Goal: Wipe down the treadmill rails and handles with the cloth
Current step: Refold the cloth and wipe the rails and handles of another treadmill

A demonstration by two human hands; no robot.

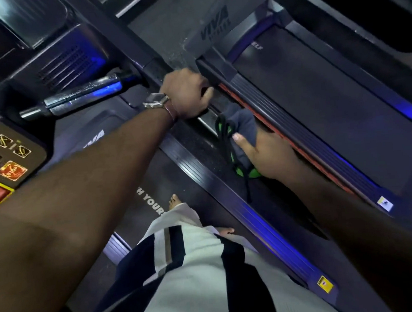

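I stand on a treadmill belt and look down. My left hand (188,93), with a watch on the wrist, grips the treadmill's right handrail (206,123) from above. Just below it on the same rail, my right hand (267,154) holds a dark blue cloth (241,129) with green patches and black edging wrapped against the rail, thumb on top of the cloth. A chrome pulse handle (79,97) juts out from the console at upper left.
The console panel (10,157) with lit buttons and a red stop key sits at the left. My bare feet (175,201) stand on the belt. A second treadmill (318,99) with blue-lit side rails runs alongside on the right.
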